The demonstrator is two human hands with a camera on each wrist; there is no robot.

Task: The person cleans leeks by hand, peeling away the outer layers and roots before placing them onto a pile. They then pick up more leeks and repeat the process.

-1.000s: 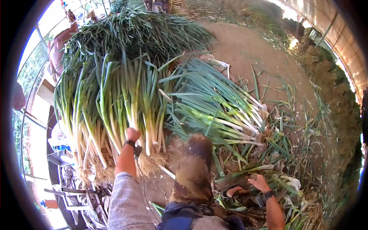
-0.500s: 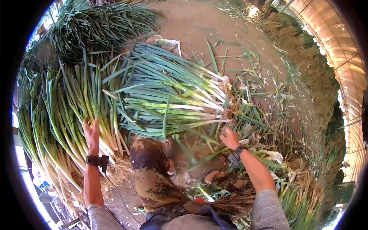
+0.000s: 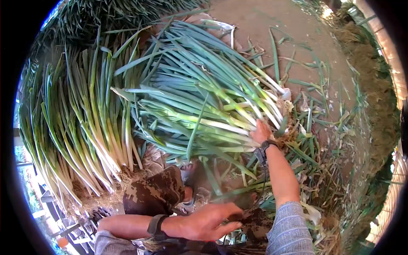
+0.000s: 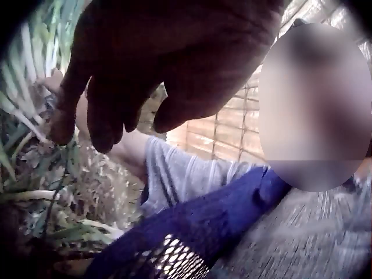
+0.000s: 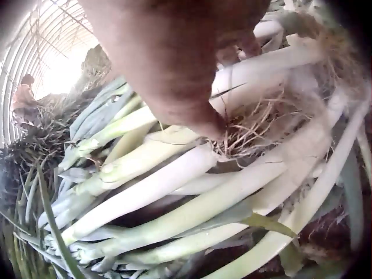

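Observation:
A heap of long green onions (image 3: pixel 178 91) lies on the ground, green leaves to the left and white root ends to the right. My right hand (image 3: pixel 262 132) is at those white ends. In the right wrist view, its thumb and fingers close round a thick white stalk (image 5: pixel 258 72) beside a tuft of roots (image 5: pixel 261 125). My left hand (image 3: pixel 206 223) hangs in front of my body, fingers loosely bent and holding nothing; its dark outline fills the top of the left wrist view.
On the left, a row of trimmed green onions (image 3: pixel 91 123) leans with roots toward me. A dark-leaved pile (image 3: pixel 110 17) stands behind it. Loose leaves and peelings (image 3: pixel 312 140) litter the ground at right. My camouflage-covered knee (image 3: pixel 148 191) is below the heap. Another person (image 5: pixel 24 103) appears far off.
My left hand has left the leaning row and swung back across my body. My right hand has moved from the peelings up to the white ends of the heap and grips there.

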